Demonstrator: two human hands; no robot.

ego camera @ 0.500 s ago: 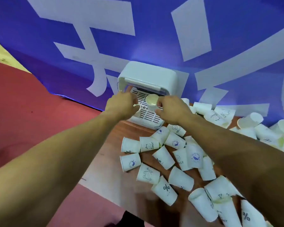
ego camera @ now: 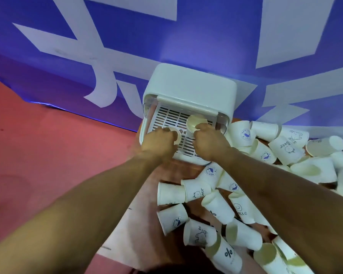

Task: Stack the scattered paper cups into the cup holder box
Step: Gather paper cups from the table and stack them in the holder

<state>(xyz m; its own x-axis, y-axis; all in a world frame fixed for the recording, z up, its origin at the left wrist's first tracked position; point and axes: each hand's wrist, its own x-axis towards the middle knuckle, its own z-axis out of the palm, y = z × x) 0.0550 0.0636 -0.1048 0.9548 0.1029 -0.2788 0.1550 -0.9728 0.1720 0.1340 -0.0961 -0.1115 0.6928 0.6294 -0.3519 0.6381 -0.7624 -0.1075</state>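
The white cup holder box [ego camera: 188, 86] stands at the table's far edge with its slotted tray [ego camera: 167, 117] facing me. My left hand [ego camera: 158, 142] grips a paper cup [ego camera: 176, 133] over the tray's left side. Over the right side, my right hand [ego camera: 210, 142] holds another paper cup [ego camera: 195, 121], its open mouth turned up toward me. Several white printed paper cups [ego camera: 216, 206] lie scattered on their sides on the table, below and to the right of the box.
A purple banner [ego camera: 186, 36] with large white shapes hangs right behind the box. Red floor [ego camera: 38, 155] lies to the left of the wooden table [ego camera: 176, 171]. More cups pile up at the right edge [ego camera: 313, 167].
Both hands have pushed further in over the tray. A cup now shows in my left hand, and the right-hand cup sits deeper inside the box.
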